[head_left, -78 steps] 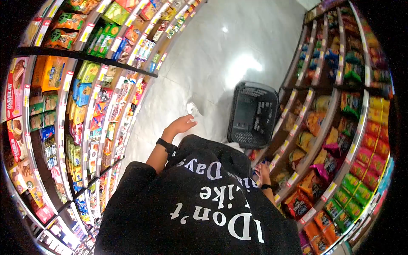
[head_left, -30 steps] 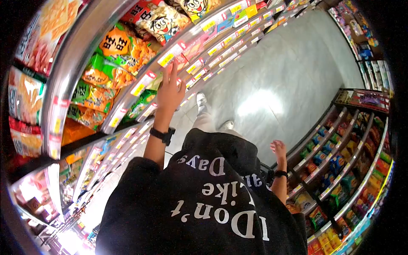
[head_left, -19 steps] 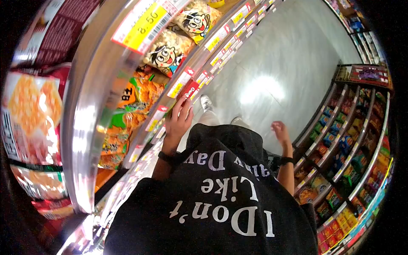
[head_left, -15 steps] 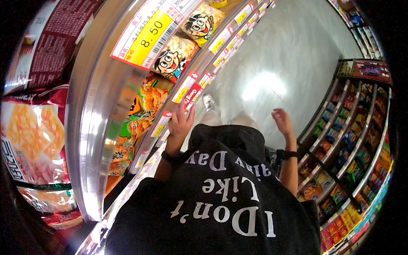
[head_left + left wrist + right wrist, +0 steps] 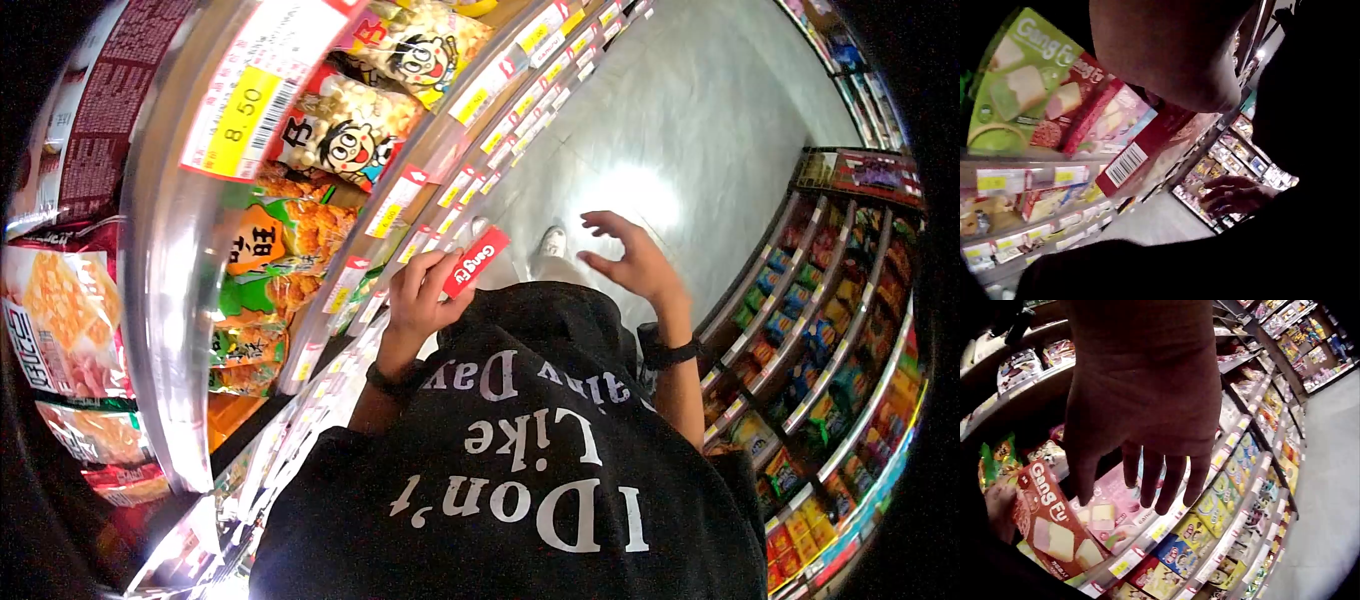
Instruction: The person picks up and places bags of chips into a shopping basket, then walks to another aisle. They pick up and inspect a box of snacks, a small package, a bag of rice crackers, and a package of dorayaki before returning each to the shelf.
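My left hand (image 5: 420, 298) grips a red Gang Fu snack box (image 5: 476, 262), its narrow lettered side facing up in the head view. The right wrist view shows the same box (image 5: 1047, 522) with pale filled cakes pictured on its front and the left fingers (image 5: 1000, 509) at its edge. A barcode (image 5: 1125, 165) on one end appears in the left wrist view. To the right of the box, my right hand (image 5: 638, 262) is held in the air with fingers spread apart, holding nothing. Green Gang Fu boxes (image 5: 1022, 84) stand on the shelf beside the left hand.
Snack shelves with price tags (image 5: 245, 125) rise close on my left, bearing popcorn-like bags (image 5: 350, 140) and orange-green bags (image 5: 265, 240). More shelves (image 5: 800, 340) line the right. Grey floor (image 5: 650, 120) runs between them, with my shoe (image 5: 551, 240) on it.
I have turned from the aisle with the basket toward the left shelf. My left hand reached the shelf and drew out the red box; my right hand moved left toward it, fingers spreading.
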Tool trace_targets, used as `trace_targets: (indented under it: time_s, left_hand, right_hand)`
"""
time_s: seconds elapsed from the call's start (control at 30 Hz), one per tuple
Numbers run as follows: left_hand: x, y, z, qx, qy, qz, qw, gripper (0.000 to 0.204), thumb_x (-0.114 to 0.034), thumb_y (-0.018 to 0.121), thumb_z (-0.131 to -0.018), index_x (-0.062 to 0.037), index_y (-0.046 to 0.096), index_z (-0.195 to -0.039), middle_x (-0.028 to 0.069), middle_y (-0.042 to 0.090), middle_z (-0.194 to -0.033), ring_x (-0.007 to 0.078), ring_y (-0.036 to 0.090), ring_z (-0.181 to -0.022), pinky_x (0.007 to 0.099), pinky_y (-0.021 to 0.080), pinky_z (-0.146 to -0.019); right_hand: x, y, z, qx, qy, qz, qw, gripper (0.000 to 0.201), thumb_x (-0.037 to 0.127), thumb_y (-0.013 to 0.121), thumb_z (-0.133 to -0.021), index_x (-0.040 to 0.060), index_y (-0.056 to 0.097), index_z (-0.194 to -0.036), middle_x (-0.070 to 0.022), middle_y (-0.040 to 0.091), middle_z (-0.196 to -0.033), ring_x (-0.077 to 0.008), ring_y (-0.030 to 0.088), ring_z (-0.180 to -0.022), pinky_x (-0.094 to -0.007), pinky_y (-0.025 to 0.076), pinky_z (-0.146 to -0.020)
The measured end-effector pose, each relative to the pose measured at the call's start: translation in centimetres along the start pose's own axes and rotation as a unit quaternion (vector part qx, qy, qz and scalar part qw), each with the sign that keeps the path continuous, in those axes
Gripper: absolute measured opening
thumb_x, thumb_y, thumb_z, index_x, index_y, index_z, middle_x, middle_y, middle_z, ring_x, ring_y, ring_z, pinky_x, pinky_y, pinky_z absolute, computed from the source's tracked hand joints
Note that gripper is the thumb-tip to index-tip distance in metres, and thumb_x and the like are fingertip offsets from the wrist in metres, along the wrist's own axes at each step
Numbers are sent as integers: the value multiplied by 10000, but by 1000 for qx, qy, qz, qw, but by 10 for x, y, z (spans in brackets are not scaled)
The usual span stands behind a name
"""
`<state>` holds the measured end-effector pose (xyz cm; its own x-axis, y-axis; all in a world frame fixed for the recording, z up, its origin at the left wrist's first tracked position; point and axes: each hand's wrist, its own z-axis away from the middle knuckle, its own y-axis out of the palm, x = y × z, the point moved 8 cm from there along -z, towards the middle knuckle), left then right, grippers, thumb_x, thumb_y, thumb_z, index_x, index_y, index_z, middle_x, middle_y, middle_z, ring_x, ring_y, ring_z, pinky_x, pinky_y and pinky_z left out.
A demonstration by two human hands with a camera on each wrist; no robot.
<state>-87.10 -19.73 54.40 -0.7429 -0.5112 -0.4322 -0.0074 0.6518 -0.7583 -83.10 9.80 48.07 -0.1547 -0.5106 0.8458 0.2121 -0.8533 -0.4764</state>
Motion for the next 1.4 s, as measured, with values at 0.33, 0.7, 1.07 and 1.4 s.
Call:
trace_targets:
  time_s: [0.33, 0.7, 1.07, 1.4]
  left_hand:
    - [-44, 43, -94, -86, -139, 283, 945, 287, -210, 684, -1009, 6, 668, -1197, 86, 696, -1046, 92, 635, -860, 239, 506, -713]
    - [-54, 113, -107, 34, -305, 546, 780, 522, -237, 702, -1012, -5, 455, -1409, 142, 618, -1261, 103, 663, -925, 263, 557, -792]
    - [-90, 152, -91, 280, -200, 561, 753, 819, -441, 754, -952, 12, 356, -1506, 141, 569, -1376, 201, 574, -1256, 386, 493, -1047]
    - [-74, 143, -76, 213, -346, 602, 687, 415, -291, 591, -1057, 13, 593, -1339, 120, 704, -1240, 171, 688, -1109, 316, 547, -960]
  right_hand:
    - [44, -24, 23, 82, -55, -210, 973, 533, 259, 849, -857, -4, 643, -1272, -78, 721, -1131, -177, 656, -1075, -343, 498, -999]
    - [3, -48, 54, -43, 14, -368, 929, 194, 66, 760, -940, 14, 619, -1063, -27, 724, -1006, -79, 676, -894, -247, 556, -776]
    - [51, -61, 64, -99, -32, -13, 994, 585, 353, 842, -853, 63, 583, -1290, -115, 723, -1081, -230, 723, -868, -361, 572, -720]
    - [24, -78, 86, -211, 11, -55, 976, 334, 238, 804, -909, 47, 563, -779, 8, 575, -675, -85, 516, -592, -271, 406, -518]
